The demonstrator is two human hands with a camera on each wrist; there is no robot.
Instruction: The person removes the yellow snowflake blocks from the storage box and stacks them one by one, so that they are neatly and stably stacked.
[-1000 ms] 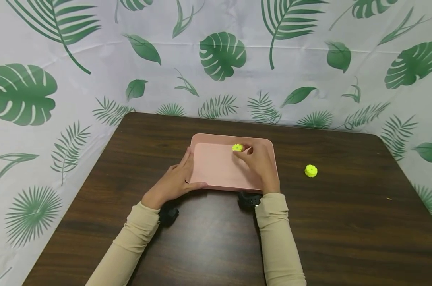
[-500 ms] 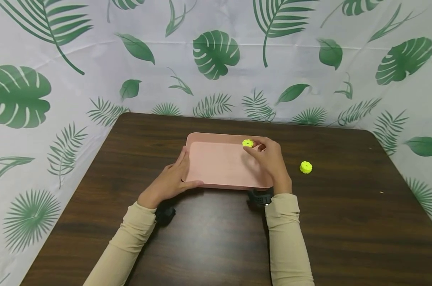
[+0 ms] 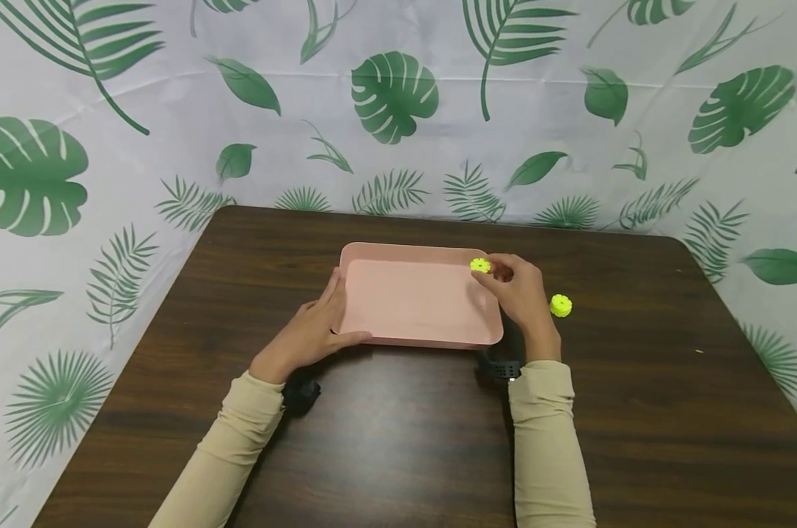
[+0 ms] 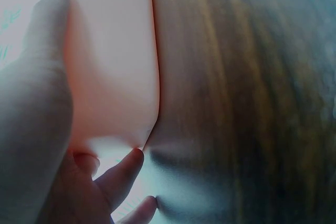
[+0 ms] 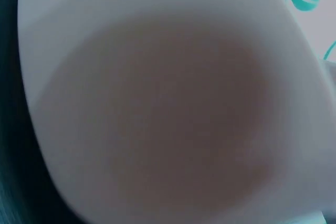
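Note:
A shallow pink tray (image 3: 414, 297) lies on the table. At its left end rests my left hand (image 3: 306, 334), fingers straight along the side wall and thumb along the front edge. The left wrist view shows the tray's corner (image 4: 118, 77) between thumb and fingers. My right hand (image 3: 520, 293) pinches a small neon-yellow flower-shaped disc (image 3: 480, 265) between thumb and fingertips, over the tray's back right corner. The right wrist view is mostly filled by a blurred close-up of the hand (image 5: 184, 108), with the disc hidden there.
Another neon-yellow scalloped piece (image 3: 560, 306), thicker-looking, lies on the dark wooden table (image 3: 405, 440) just right of the right hand. A white cloth with green leaves (image 3: 398, 95) hangs behind the table. Each wrist wears a black device.
My right hand has moved rightward with the flower-shaped disc, from over the tray's interior to its back right corner. The left hand stays at the tray's left end. The head view has shifted slightly.

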